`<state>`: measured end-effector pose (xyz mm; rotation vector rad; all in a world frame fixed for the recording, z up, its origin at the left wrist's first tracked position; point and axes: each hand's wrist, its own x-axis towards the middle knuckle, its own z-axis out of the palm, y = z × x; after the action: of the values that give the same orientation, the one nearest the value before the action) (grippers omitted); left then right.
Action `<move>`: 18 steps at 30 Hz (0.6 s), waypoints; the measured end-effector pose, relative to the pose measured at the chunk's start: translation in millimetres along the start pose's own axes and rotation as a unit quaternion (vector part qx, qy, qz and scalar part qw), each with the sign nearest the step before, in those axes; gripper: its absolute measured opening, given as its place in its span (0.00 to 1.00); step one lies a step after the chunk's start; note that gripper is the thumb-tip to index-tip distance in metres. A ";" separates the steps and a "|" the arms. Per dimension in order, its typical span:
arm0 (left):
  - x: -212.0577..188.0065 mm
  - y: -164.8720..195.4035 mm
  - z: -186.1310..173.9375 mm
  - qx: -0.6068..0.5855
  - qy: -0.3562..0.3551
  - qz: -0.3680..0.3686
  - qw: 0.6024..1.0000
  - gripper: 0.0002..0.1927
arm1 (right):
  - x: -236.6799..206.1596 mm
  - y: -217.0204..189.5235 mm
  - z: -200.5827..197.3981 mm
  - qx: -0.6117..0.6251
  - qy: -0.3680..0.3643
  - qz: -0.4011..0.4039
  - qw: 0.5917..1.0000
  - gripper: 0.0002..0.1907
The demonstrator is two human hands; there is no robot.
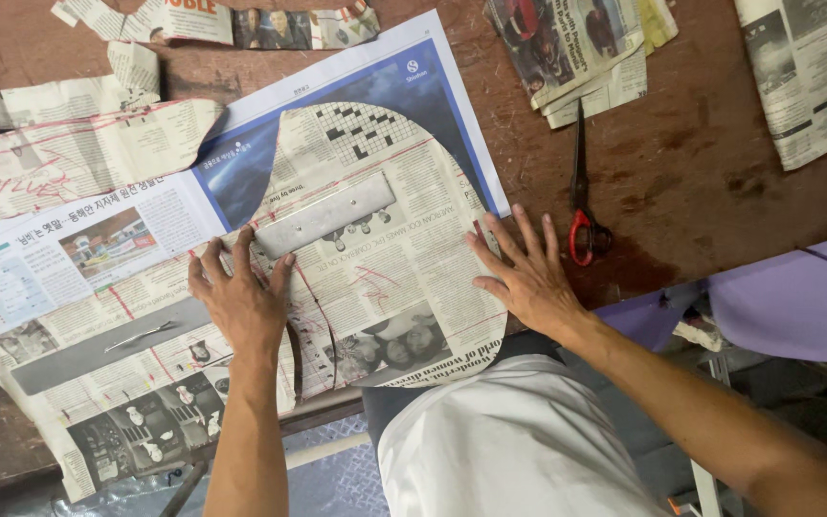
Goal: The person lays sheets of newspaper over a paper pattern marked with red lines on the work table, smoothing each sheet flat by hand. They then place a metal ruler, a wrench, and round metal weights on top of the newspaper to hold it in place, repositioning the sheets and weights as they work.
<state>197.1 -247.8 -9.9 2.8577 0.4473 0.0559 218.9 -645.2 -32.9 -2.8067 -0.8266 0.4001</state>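
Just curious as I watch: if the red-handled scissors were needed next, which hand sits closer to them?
Probably the right hand: it lies flat on the cut newspaper piece beside the scissors. The left hand presses by the metal ruler, farther away.

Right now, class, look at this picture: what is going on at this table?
A person presses both hands flat on a curved newspaper cut-out spread over more newspaper sheets on a worn brown table. The left hand rests by a flat metal bar lying across the paper; the right hand holds down the cut-out's right edge. Red-handled scissors lie closed beside it, untouched.
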 end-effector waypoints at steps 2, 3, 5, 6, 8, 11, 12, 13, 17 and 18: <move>-0.1 1.4 -0.1 -0.004 -0.012 -0.012 1.000 0.35 | 0.3 3.5 2.4 0.010 -0.013 0.002 1.000 0.39; 0.0 1.8 0.0 -0.007 -0.017 -0.018 1.000 0.35 | 1.0 5.3 3.4 0.036 -0.009 0.004 0.999 0.40; 0.5 2.2 0.3 -0.008 -0.022 -0.025 0.999 0.35 | 0.7 8.0 4.2 0.074 0.011 0.004 0.997 0.40; 0.5 2.2 0.4 -0.008 -0.025 -0.030 0.999 0.35 | -0.1 9.1 4.1 0.086 0.026 0.003 0.996 0.39; 0.7 1.7 0.6 -0.006 -0.019 -0.022 1.000 0.35 | -1.3 10.3 3.9 0.100 0.044 0.004 0.994 0.39; 0.5 0.7 0.5 -0.001 -0.008 -0.010 1.000 0.35 | -2.4 10.5 3.4 0.106 0.045 0.009 0.993 0.38; 0.4 0.6 0.5 0.001 -0.005 -0.006 1.000 0.35 | -2.2 10.6 3.2 0.106 0.044 0.010 0.993 0.38; 0.4 0.5 0.3 0.001 -0.006 -0.008 1.000 0.34 | -1.8 10.6 3.1 0.106 0.043 0.010 0.993 0.38; 1.4 0.9 -0.2 -0.006 -0.012 -0.015 1.000 0.34 | -0.3 10.7 2.3 0.109 0.054 0.005 0.993 0.38; 1.9 0.8 -0.5 -0.008 -0.013 -0.017 1.000 0.34 | 0.0 10.4 2.2 0.109 0.057 0.005 0.992 0.38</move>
<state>199.1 -247.9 -9.2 2.8304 0.4878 0.0151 223.4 -653.5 -37.6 -2.6040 -0.7001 0.3088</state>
